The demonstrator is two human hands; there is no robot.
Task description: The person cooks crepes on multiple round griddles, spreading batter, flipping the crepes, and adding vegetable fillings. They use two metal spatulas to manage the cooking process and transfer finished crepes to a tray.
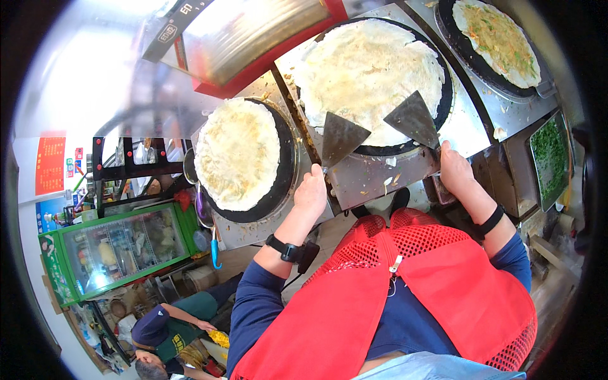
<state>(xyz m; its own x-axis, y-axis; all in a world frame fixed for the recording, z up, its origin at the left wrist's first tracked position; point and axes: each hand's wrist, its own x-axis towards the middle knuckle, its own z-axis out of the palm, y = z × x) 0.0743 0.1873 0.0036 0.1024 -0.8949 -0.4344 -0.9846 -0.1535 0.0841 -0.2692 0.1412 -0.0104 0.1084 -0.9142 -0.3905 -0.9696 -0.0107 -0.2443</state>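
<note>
My left hand (311, 192) grips a dark metal triangular scraper (343, 138), whose blade lies over the near left edge of a large pale flatbread (365, 71) on the middle round black griddle (446, 102). In my right hand (454, 166) is a second triangular scraper (414, 118), its blade over the flatbread's near right part. The two blades are apart. A smaller pale flatbread (237, 154) covers much of the left griddle (286, 164). On the right griddle (444, 28) lies a flatbread with green and orange bits (496, 40).
A red-framed clear guard (256, 64) stands behind the griddles. At right is a metal tray of chopped greens (550, 159). A blue-handled hook (215, 251) hangs by the left griddle. A green glass-front fridge (126, 247) and another person (178, 327) are at lower left.
</note>
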